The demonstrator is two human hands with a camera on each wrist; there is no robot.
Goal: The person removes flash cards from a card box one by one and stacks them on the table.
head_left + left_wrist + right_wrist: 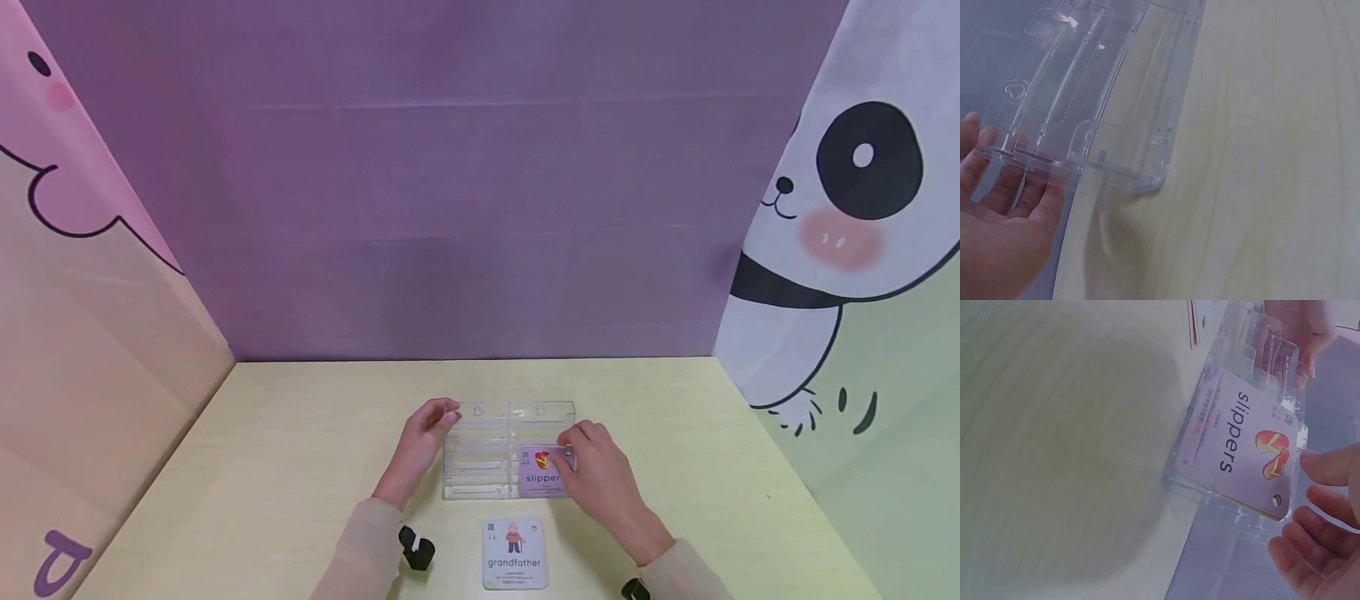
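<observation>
A clear plastic card rack [477, 467] with two columns of pockets is on the table. My left hand [426, 442] holds its upper left edge; in the left wrist view the fingers [1013, 187] show through the plastic. A purple "slippers" card [537, 477] sits in the lower right pocket, and the right wrist view shows at least one more card edge under it [1229, 437]. My right hand [600, 471] is at this card's right side. Its thumb [1325, 467] is right by the card's top edge, with the other fingers loosely spread beside the rack.
A "grandfather" card [514, 554] lies face up on the table in front of the rack. Purple fabric [472, 208] stands behind the table, with printed panels at left and right. Black wrist cameras [417, 550] are strapped at both sleeves.
</observation>
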